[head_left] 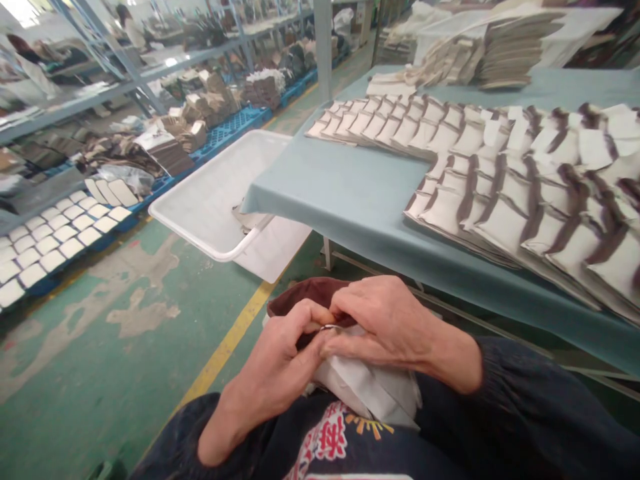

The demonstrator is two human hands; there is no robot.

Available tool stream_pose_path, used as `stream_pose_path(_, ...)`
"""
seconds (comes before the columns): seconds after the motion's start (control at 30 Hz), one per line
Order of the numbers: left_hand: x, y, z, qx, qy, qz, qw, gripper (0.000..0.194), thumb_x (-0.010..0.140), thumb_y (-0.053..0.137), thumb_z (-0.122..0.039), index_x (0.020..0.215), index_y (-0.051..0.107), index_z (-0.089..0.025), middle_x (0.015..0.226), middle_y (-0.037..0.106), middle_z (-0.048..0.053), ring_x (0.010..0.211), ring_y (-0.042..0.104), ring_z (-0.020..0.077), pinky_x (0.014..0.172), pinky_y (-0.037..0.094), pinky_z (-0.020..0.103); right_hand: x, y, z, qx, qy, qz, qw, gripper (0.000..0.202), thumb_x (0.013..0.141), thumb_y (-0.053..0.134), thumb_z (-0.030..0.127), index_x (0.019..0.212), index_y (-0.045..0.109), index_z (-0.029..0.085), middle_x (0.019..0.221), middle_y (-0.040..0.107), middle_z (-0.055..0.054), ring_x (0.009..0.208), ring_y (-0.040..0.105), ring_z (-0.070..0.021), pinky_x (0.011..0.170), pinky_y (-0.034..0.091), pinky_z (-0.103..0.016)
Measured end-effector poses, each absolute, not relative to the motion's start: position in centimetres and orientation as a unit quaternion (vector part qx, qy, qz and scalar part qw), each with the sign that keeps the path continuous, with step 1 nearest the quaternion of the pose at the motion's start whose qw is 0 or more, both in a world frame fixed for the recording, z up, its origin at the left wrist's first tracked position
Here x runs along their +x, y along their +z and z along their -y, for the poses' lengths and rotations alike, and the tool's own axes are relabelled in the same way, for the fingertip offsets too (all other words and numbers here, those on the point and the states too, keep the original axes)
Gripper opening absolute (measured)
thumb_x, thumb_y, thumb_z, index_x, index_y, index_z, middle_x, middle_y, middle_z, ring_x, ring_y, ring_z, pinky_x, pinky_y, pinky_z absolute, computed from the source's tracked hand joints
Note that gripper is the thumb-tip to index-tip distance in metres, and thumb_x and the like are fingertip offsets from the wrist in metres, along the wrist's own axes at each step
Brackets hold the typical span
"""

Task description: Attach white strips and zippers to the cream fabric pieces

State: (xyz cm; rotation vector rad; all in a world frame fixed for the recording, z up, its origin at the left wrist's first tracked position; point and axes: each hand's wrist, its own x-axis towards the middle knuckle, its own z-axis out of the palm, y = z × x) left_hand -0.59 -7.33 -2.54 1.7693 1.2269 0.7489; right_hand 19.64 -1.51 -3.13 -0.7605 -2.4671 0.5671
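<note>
Close to my body I hold a sewn fabric piece [367,387], pale off-white on the near side with a brown part [310,291] showing behind my fingers. My left hand [285,360] pinches its edge from the left, thumb and fingertips pressed together. From the right, my right hand [380,323] grips the same edge, its fingertips touching those of the left. A small dark gap shows in the fabric between the two hands. The rest of the piece hangs against my dark apron and is partly hidden by my hands.
A table with a blue-green cover [320,173] stands ahead, bearing overlapping rows of cream and brown fabric pieces [500,193] and a folded stack [515,50]. A white plastic tub [200,193] sits left of it. Blue pallets [235,130] with piled pieces line the aisle; people sit farther back.
</note>
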Motion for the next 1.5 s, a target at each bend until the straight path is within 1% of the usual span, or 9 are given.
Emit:
stream_pose_path(0.1,-0.1,-3.2,7.3,0.698,0.321,-0.490,0.411,0.017,0.102,0.059,-0.031,0.091,0.061,-0.019,0.076,0.069,-0.003,0.062,0.058,0.0105,0.059,0.042,0.022,19.7,-3.2,1.9,-0.296,0.215,0.900,0.237,0.068,0.110,0.021,0.060,0.070,0.058,0.020,0.065,0.061,-0.005,0.059,0.046,-0.0161,0.060,0.027,-0.033)
stream_pose_path(0.2,0.0,-3.7,7.2,0.705,0.326,-0.486,0.401,0.013,0.102,0.059,-0.027,0.092,0.061,-0.019,0.075,0.065,-0.004,0.063,0.056,0.0100,0.058,0.043,0.021,20.1,-3.3,2.0,-0.307,0.322,0.859,0.253,0.067,0.110,0.018,0.059,0.065,0.048,0.021,0.061,0.050,0.000,0.056,0.038,-0.0139,0.059,0.025,-0.032)
stream_pose_path(0.47,-0.5,-4.6,7.2,0.786,0.348,-0.395,0.324,0.009,0.101,0.058,-0.014,0.100,0.062,-0.021,0.083,0.071,-0.002,0.068,0.062,0.0106,0.066,0.045,0.021,20.3,-5.3,2.2,-0.299,0.718,0.584,0.231,0.076,0.083,0.042,0.095,0.061,0.047,0.022,0.058,0.035,0.005,0.052,0.026,-0.0106,0.048,0.023,-0.027)
stream_pose_path(0.77,-1.0,-7.4,6.8,0.892,0.301,-0.319,0.108,0.026,0.105,0.040,-0.012,0.102,0.065,-0.019,0.067,0.063,0.000,0.057,0.055,0.0140,0.054,0.036,0.029,19.8,-6.8,4.0,-0.311,0.823,0.428,0.208,0.067,0.076,0.074,0.079,0.064,0.041,0.023,0.053,0.032,0.010,0.045,0.021,-0.0057,0.040,0.015,-0.023)
stream_pose_path(0.93,-1.1,-7.5,7.2,0.866,0.363,-0.311,0.151,0.022,0.105,0.048,-0.017,0.125,0.058,-0.019,0.081,0.072,0.002,0.062,0.061,0.0139,0.058,0.044,0.026,20.5,-5.7,3.7,-0.323,0.775,0.502,0.205,0.064,0.080,0.072,0.074,0.064,0.038,0.023,0.056,0.030,0.010,0.050,0.021,-0.0066,0.043,0.016,-0.022)
stream_pose_path(1.03,-1.1,-6.0,7.7,0.812,0.366,-0.379,0.249,0.030,0.103,0.056,-0.025,0.132,0.056,-0.021,0.093,0.077,0.003,0.072,0.069,0.0148,0.067,0.052,0.026,21.5,-4.0,3.4,-0.332,0.677,0.626,0.198,0.047,0.094,0.062,0.054,0.066,0.043,0.022,0.058,0.037,0.007,0.052,0.028,-0.0085,0.047,0.024,-0.023)
stream_pose_path(1.13,-1.0,-4.0,7.5,0.769,0.319,-0.423,0.359,0.028,0.107,0.042,-0.027,0.108,0.069,-0.020,0.089,0.076,0.003,0.077,0.069,0.0156,0.071,0.052,0.026,22.5,-2.6,3.3,-0.316,0.509,0.774,0.207,0.027,0.099,0.055,0.028,0.073,0.055,0.021,0.065,0.054,0.004,0.057,0.044,-0.0105,0.056,0.034,-0.025)
stream_pose_path(1.27,-0.6,-1.9,6.3,0.722,0.243,-0.450,0.467,0.049,0.110,0.031,-0.031,0.082,0.068,-0.017,0.075,0.070,0.002,0.065,0.060,0.0141,0.064,0.047,0.026,23.1,-2.2,3.3,-0.264,0.309,0.884,0.230,0.024,0.104,0.050,0.020,0.085,0.065,0.021,0.074,0.068,0.000,0.065,0.056,-0.0133,0.062,0.040,-0.028)
stream_pose_path(1.5,0.0,-2.6,6.2,0.848,0.217,-0.352,0.332,0.040,0.111,0.034,-0.028,0.078,0.056,-0.020,0.067,0.059,-0.002,0.060,0.052,0.0132,0.061,0.039,0.027,23.1,-2.3,3.5,-0.242,0.177,0.916,0.265,0.035,0.111,0.043,0.026,0.084,0.065,0.020,0.069,0.067,-0.001,0.062,0.054,-0.0160,0.062,0.038,-0.032)
